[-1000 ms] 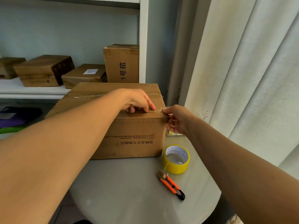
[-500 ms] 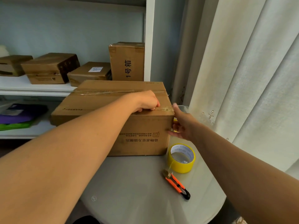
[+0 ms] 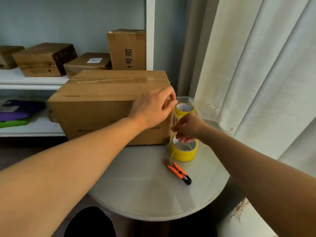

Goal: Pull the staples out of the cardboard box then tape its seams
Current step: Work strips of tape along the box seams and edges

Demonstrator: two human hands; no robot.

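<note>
Small round grey table (image 3: pixel 145 194) tucked between a white shelf unit and a pale curtain (image 3: pixel 256 74). Nearest on it is an orange box cutter (image 3: pixel 178 172), kept close for slicing tape I'd guess. Just past that, the yellow tape roll (image 3: pixel 184 150) sits right by the box's near right corner, its clear tape running up that edge. The right hand (image 3: pixel 188 126) is curled, pinching the strip low to keep it taut (my read). The left hand (image 3: pixel 153 108) has its fingers bent over the top right corner of the cardboard box (image 3: pixel 95 115), pressing the tape down there. A second yellow roll (image 3: pixel 185 108) waits further back, right of the box.
</note>
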